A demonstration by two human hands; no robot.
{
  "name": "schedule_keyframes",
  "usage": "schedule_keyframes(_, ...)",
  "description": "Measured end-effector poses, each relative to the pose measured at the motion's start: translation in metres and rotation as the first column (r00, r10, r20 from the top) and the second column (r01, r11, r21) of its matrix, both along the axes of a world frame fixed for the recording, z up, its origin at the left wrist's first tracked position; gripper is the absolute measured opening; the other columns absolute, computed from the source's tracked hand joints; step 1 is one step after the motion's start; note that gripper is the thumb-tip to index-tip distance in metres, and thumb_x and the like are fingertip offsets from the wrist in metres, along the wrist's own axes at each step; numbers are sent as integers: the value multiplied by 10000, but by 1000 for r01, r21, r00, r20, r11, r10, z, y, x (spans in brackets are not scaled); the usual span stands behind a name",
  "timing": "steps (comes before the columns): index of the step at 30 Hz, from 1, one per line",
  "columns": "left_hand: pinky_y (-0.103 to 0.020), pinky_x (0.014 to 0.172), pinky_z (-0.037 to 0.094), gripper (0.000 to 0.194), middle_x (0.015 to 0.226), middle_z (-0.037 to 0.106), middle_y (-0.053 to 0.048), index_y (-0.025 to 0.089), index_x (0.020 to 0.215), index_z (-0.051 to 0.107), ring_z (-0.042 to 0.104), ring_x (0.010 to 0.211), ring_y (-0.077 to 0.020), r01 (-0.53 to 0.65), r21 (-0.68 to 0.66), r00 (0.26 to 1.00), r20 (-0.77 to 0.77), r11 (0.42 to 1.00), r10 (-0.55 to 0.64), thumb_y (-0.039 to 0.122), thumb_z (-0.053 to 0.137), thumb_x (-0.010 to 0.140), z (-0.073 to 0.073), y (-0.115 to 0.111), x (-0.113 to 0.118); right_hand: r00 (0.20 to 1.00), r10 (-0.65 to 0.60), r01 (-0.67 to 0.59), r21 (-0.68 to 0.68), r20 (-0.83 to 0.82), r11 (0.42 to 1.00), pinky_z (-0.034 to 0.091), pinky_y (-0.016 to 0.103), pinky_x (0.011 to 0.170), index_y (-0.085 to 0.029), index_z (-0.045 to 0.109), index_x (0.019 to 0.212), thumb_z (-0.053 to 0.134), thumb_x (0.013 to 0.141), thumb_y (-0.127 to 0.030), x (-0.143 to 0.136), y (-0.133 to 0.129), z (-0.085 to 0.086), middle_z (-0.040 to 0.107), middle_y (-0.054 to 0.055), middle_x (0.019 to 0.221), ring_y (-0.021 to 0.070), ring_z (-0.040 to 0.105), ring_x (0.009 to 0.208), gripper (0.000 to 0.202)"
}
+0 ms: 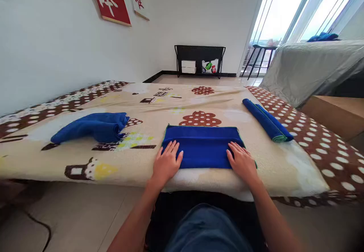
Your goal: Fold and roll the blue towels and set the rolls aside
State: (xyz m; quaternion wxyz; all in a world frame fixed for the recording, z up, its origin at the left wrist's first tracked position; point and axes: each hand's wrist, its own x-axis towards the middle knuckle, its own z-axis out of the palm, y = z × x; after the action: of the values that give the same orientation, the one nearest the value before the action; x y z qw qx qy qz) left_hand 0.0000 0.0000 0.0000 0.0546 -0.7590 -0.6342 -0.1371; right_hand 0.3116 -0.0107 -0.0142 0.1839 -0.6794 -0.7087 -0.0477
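Note:
A blue towel (203, 149) with green edging lies folded into a flat rectangle on the bed, right in front of me. My left hand (167, 160) rests on its left end, palm down with the fingers stretched out. On the right end lies my right hand (241, 161), also flat with its fingers apart. Off to the right is a rolled blue towel (267, 121), its spiral end facing me. A crumpled blue towel (91, 127) sits in a loose heap to the left.
A cream blanket (148, 117) with brown prints covers the bed, with polka-dot cloth (332, 153) along the right side. A cardboard box (335, 115) and a sheet-covered piece of furniture (315, 68) stand at right. Against the far wall is a black rack (200, 56).

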Motion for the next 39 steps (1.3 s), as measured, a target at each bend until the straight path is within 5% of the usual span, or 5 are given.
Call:
schedule_keyframes(7,-490,1174,301,484,1498,490,-64,185,1424,504,422,1414,-236,18,32,998,65,999,-20,389,332,1020,-7,2,-55,999,-26,29,89,-43,996,371,458,1118,-145,569,1353,362,1014,-369,40,-7,-15,553,93,1428,247,498,1347,456)
schedule_keyframes(15,-428,1065,368,335,1360,616,-66,258,1296,593,539,1286,-241,224,297,965,63,928,-253,262,453,992,-4,-43,-76,957,285,-226,463,-60,857,422,428,1046,-255,624,1265,548,942,-247,74,-49,-26,646,45,1312,228,580,1242,332)
schedule_keyframes(20,-378,1005,388,388,1281,659,-39,283,1316,564,584,1214,-217,326,282,934,51,902,-353,180,487,951,-6,-58,-83,917,393,-333,410,-71,849,454,421,1003,-278,585,1324,574,923,-211,86,-67,-29,652,38,1297,231,589,1221,407)
schedule_keyframes(28,-410,1019,354,293,1198,681,-44,250,1196,610,583,1169,-228,216,292,938,204,932,-281,196,451,956,-18,-38,-79,953,301,-259,393,-48,882,445,422,968,-244,607,1250,527,918,-217,84,-47,-32,680,34,1224,232,602,1156,343)
schedule_keyframes(39,-407,967,366,211,1044,661,-28,248,1053,624,569,1066,-241,97,232,894,407,968,-187,262,485,895,-9,-38,-79,968,213,-157,340,-134,927,408,445,974,-243,637,1040,494,882,-238,85,-47,-28,577,49,1320,253,552,1134,212)
